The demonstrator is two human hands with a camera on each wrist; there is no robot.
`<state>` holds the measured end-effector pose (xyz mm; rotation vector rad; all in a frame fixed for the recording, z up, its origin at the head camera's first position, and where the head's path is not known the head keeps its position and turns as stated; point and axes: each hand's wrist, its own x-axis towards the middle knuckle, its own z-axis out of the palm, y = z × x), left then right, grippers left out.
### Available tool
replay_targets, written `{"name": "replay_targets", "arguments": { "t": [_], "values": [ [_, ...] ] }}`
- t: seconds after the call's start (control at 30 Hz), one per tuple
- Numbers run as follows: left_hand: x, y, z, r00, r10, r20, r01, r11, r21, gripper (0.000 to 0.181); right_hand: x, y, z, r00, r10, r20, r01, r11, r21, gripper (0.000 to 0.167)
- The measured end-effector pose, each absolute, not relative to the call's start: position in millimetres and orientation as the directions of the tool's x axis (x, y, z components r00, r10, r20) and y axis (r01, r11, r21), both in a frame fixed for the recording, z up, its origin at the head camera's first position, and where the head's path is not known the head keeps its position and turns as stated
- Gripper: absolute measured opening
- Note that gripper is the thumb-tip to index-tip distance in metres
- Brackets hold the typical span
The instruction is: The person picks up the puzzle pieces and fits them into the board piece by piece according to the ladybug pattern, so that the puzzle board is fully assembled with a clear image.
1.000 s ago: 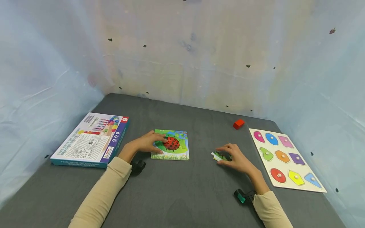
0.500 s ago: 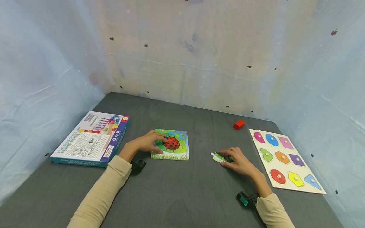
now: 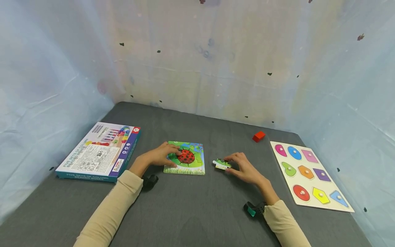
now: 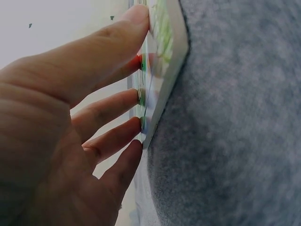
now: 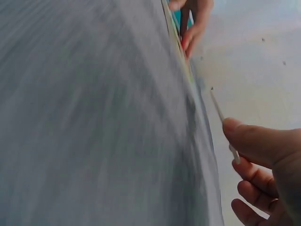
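A square ladybug jigsaw puzzle [image 3: 199,163] lies flat on the dark tabletop in the head view. My left hand [image 3: 159,156] rests on its left part, and in the left wrist view the fingertips touch the face of the puzzle board [image 4: 164,37]. To the right of it, my right hand [image 3: 245,168] pinches a green and white puzzle piece [image 3: 221,165] between thumb and fingers. Seen edge-on in the right wrist view, that thin piece [image 5: 217,104] is raised off the table, with the other fingers loosely bent below it.
A flat board-game box [image 3: 98,151] lies at the left, close to my left forearm. On the right is a wooden board of knobbed shapes [image 3: 296,168]. A small red block [image 3: 258,136] sits toward the back of the table [image 3: 197,206]. Plastic sheeting hangs around the edges.
My right hand has moved left with the puzzle piece, bringing it closer to the puzzle. The piece now shows more of its printed face. My left hand has stayed on the puzzle.
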<state>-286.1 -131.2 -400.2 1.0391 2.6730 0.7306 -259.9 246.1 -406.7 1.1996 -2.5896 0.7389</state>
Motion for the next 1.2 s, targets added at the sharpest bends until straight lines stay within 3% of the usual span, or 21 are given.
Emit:
{"name": "replay_targets", "arguments": {
  "t": [0.4, 0.73, 1.0, 1.2],
  "values": [
    [-285.9, -129.4, -399.3, -0.729, 0.684, 0.013, 0.6, 0.63, 0.494, 0.054, -270.4, 172.7, -405.5, -0.551, -0.716, 0.429, -0.83, 0.417, -0.37, 0.037],
    [-286.7, -130.7, -399.8, -0.733, 0.68, 0.015, 0.592, 0.628, 0.505, 0.034, -272.4, 139.2, -412.2, -0.565, -0.768, 0.301, -0.795, 0.41, -0.447, 0.036],
    [-288.8, -128.7, -402.9, -0.726, 0.684, 0.071, 0.629, 0.618, 0.471, 0.034, -275.0, 128.0, -419.6, -0.519, -0.792, 0.322, -0.83, 0.377, -0.412, 0.033],
    [-289.7, -127.2, -404.0, -0.722, 0.688, 0.075, 0.631, 0.609, 0.481, 0.036, -272.4, 126.8, -419.9, -0.553, -0.783, 0.284, -0.81, 0.426, -0.403, 0.037]
  ]
}}
